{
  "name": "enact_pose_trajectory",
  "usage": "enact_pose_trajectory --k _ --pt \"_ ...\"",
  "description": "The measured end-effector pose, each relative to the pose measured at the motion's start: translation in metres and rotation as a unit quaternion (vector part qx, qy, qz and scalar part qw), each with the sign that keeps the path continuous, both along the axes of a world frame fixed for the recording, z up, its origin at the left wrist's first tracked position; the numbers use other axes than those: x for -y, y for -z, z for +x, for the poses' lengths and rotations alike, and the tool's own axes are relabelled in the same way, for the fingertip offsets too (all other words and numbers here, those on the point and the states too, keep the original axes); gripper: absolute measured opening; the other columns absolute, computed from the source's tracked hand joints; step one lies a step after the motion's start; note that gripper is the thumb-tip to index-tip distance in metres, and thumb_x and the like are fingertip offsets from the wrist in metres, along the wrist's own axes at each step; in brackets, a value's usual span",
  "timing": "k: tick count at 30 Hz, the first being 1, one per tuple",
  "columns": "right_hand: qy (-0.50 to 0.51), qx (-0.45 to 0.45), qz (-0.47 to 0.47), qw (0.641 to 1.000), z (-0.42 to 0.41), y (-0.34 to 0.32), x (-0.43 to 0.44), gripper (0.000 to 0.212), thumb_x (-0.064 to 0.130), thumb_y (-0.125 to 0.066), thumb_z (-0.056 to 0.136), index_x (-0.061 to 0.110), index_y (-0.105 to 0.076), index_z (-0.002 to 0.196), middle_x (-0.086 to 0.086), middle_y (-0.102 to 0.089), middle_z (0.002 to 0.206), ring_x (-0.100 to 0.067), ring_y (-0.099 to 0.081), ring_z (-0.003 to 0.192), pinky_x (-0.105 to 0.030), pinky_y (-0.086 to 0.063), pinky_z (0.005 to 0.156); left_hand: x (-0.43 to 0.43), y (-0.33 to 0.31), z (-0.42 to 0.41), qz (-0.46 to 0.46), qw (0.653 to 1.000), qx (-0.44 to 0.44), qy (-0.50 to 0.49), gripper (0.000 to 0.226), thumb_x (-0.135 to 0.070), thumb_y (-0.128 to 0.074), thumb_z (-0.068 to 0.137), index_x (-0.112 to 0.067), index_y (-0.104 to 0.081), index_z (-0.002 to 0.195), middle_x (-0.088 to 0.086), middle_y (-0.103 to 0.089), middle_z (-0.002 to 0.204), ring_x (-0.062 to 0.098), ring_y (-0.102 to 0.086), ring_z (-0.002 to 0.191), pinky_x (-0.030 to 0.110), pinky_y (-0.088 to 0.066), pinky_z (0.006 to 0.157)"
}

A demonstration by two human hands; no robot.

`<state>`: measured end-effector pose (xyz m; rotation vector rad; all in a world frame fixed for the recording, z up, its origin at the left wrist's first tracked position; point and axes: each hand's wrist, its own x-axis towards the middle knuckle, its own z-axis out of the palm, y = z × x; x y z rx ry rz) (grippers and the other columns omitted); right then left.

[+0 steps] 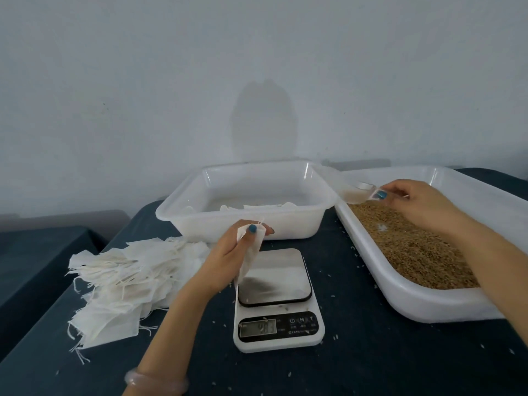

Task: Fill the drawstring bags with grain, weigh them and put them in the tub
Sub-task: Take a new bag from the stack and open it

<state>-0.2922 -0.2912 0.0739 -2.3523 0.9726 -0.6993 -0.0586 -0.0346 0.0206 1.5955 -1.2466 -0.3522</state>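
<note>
My left hand pinches an empty white drawstring bag by its top, and the bag hangs over the steel platform of the kitchen scale. Over the left end of the grain tray my right hand holds a clear plastic scoop by its handle. The white tray on the right is full of brown grain. A white tub behind the scale holds a few filled bags on its bottom.
A pile of empty drawstring bags lies at the left on the dark blue tablecloth. Loose grains are scattered around the scale. The scale display is lit but unreadable. A grey wall stands close behind the table.
</note>
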Motion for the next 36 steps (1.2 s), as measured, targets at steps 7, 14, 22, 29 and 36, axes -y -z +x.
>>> enact_pose_trajectory --k 7,14,22,29,36 --pt "0.138 -0.242 -0.036 0.960 -0.018 0.008 0.013 0.030 0.039 -0.048 0.100 0.013 -0.062 0.092 -0.005 -0.062 0.076 -0.020 -0.059 0.070 -0.029 -0.042 0.058 0.009 -0.019 -0.002 0.050 0.967 0.240 -0.070 0.027 -0.020 -0.046 0.104 -0.019 -0.072 0.110 0.000 -0.051 0.102 0.011 -0.053 0.096 0.022 -0.042 0.086" --pt "0.117 -0.404 -0.072 0.904 -0.019 0.010 0.003 0.034 0.044 -0.059 0.093 0.019 -0.055 0.071 0.001 -0.057 0.079 -0.016 -0.056 0.075 -0.027 -0.046 0.070 0.018 -0.013 -0.004 -0.014 0.998 0.067 -0.011 0.026 -0.020 -0.053 0.102 -0.030 -0.076 0.097 -0.005 -0.070 0.094 0.012 -0.065 0.086 0.024 -0.053 0.071" --pt "0.093 -0.221 -0.284 0.929 0.007 -0.002 -0.053 0.025 0.036 -0.043 0.100 0.023 -0.060 0.112 0.000 -0.062 0.106 -0.024 -0.053 0.103 -0.035 -0.045 0.077 0.011 0.027 0.016 0.050 0.994 0.071 -0.060 0.018 -0.030 -0.051 0.101 -0.026 -0.066 0.092 -0.015 -0.062 0.074 0.002 -0.051 0.065 0.021 -0.042 0.065" --pt "-0.121 -0.084 -0.303 0.942 0.058 0.025 -0.148 0.013 0.033 -0.042 0.099 0.024 -0.052 0.096 0.007 -0.057 0.084 -0.013 -0.053 0.072 -0.027 -0.036 0.051 0.009 0.034 0.018 0.034 0.993 0.071 -0.087 0.047 -0.056 -0.037 0.092 -0.024 -0.064 0.112 -0.011 -0.069 0.099 0.002 -0.063 0.092 0.025 -0.053 0.078" --pt "-0.015 0.049 -0.032 0.998 0.096 0.086 -0.103 0.037 0.039 -0.041 0.101 0.023 -0.047 0.069 0.004 -0.051 0.057 -0.011 -0.048 0.049 -0.028 -0.031 0.046 0.009 0.034 0.020 0.031 0.984 0.108 -0.139 0.044 -0.058 -0.033 0.093 -0.029 -0.060 0.113 -0.017 -0.065 0.103 -0.005 -0.058 0.097 0.017 -0.046 0.078"
